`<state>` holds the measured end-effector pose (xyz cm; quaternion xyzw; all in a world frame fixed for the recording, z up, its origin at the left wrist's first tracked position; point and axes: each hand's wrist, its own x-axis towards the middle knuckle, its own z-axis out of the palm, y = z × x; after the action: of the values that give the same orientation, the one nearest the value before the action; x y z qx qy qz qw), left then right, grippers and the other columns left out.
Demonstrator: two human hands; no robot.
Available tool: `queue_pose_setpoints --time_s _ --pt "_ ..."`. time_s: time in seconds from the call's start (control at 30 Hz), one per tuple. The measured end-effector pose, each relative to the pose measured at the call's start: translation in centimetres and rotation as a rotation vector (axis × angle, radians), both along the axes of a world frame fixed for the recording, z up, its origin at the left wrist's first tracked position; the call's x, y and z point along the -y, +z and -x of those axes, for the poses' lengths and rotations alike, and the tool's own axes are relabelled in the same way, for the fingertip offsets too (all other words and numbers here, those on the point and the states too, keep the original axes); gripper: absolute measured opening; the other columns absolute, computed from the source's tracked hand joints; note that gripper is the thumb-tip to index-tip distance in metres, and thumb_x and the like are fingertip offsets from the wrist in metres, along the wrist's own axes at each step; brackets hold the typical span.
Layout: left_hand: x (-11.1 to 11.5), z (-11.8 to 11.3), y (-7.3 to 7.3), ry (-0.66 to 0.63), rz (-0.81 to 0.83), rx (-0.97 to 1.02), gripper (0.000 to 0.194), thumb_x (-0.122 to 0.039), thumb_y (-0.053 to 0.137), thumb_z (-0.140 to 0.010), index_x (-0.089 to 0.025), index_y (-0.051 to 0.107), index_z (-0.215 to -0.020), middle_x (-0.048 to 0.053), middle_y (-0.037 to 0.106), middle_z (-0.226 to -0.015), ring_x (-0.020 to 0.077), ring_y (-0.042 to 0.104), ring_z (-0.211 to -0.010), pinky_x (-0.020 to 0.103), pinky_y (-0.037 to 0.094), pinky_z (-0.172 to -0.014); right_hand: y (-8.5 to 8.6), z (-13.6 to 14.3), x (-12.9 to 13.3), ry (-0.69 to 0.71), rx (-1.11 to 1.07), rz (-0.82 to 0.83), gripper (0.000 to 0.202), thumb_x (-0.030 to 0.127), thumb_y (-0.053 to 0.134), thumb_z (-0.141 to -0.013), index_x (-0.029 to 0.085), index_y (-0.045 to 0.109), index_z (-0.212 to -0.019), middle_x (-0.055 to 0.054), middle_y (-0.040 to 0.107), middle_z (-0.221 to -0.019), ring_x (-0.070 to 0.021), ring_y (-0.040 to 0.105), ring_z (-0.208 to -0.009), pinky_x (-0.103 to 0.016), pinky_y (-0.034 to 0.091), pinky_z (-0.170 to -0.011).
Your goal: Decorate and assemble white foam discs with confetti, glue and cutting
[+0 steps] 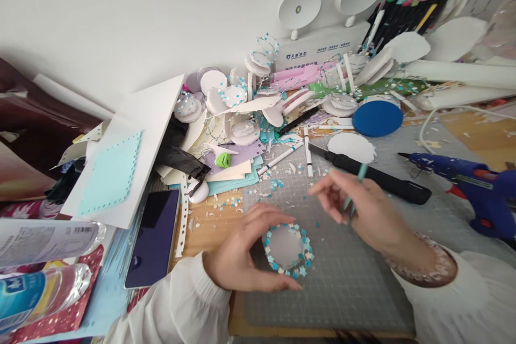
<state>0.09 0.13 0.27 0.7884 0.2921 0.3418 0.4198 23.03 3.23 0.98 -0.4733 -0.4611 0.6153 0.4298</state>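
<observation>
My left hand [253,252] curves around the left side of a round white piece [285,246], thumb and fingertips at its edge. Small blue and white stars ring this piece, which is over the grey cutting mat [330,301]. To the right, my right hand [355,201] is raised over the mat with its fingers curled round a thin teal stick [362,173]. Loose blue and white stars [276,184] are scattered on the mat beyond my hands.
A blue glue gun [467,177] lies at the right, beside a black cutter [379,178]. A blue disc [378,117] and many white paper pieces fill the back. On the left are a phone [155,236], a white board [153,113] and plastic bottles [44,290].
</observation>
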Motion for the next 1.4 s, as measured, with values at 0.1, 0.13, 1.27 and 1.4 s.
queue_pose_setpoints --time_s 0.1,0.13,1.27,1.4 --pt "0.1 0.0 0.0 -0.053 0.021 0.005 0.078 -0.038 0.088 -0.064 -0.022 0.052 -0.132 0.014 0.066 -0.118 0.0274 0.063 -0.109 0.039 0.050 -0.096 -0.4 -0.9 -1.0 -0.116 -0.053 -0.092 0.049 0.062 0.050 -0.087 0.021 0.074 -0.073 -0.007 0.068 -0.072 -0.0183 0.062 -0.065 -0.030 0.049 -0.056" --pt "0.2 0.0 -0.1 -0.056 0.025 0.000 0.078 -0.037 0.087 -0.065 -0.022 0.051 -0.133 0.015 0.065 -0.120 0.0275 0.063 -0.111 0.039 0.051 -0.097 -0.5 -1.1 -1.1 -0.114 -0.019 -0.113 0.052 0.062 0.047 -0.089 0.021 0.072 -0.068 -0.006 0.066 -0.067 -0.0179 0.060 -0.063 -0.030 0.048 -0.056" --pt "-1.5 -0.5 -1.9 0.625 -0.269 -0.486 0.010 -0.019 0.060 -0.091 -0.021 0.070 -0.090 0.005 0.064 -0.092 0.0221 0.053 -0.088 0.036 0.043 -0.079 -2.2 1.4 -0.4 0.098 0.417 -0.532 0.010 0.033 0.067 -0.086 0.023 0.067 -0.086 -0.003 0.071 -0.083 -0.0184 0.066 -0.078 -0.031 0.053 -0.071" --pt "-1.3 -0.4 -1.7 0.638 -0.269 -0.387 0.008 -0.018 0.060 -0.091 -0.021 0.068 -0.090 0.004 0.063 -0.092 0.0209 0.053 -0.089 0.035 0.043 -0.079 -2.0 1.3 -0.2 0.081 0.422 -0.508 0.009 0.033 0.069 -0.085 0.023 0.067 -0.085 -0.002 0.070 -0.081 -0.0169 0.065 -0.075 -0.028 0.053 -0.070"
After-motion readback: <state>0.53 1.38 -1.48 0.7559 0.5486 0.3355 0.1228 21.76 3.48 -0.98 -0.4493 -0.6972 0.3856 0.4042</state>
